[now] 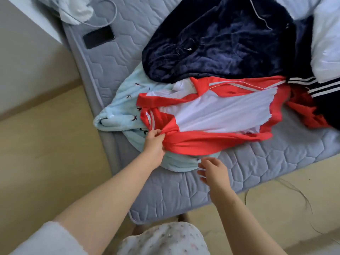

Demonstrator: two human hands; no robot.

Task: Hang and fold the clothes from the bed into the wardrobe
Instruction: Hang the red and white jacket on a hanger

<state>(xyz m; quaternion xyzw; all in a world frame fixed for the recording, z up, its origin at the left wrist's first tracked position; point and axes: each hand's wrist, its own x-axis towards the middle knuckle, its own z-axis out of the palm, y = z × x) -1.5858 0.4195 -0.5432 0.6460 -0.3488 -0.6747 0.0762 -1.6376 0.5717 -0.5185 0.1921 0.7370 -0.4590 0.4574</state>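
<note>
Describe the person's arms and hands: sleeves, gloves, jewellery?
Both bare: the left hand and right hand show no gloves, rings or watch. A pale fleecy sleeve ends near the left elbow; the right forearm shows no sleeve in frame. The top worn is pale with a small print.

Saw only the left and near parts of the pale blue fleece point(117, 102) from under the red and white jacket point(217, 115) and the navy plush garment point(220, 43). Lost the fingertips of the left hand point(154, 144) in a gathered fold of the jacket's red cloth, and could not tell through the blur whether the right hand point(213, 172) touched the fleece. Could not read the tiny dark marks point(129, 96) on the fleece, nor follow the dark striped garment point(329, 105) past the right edge.
</note>
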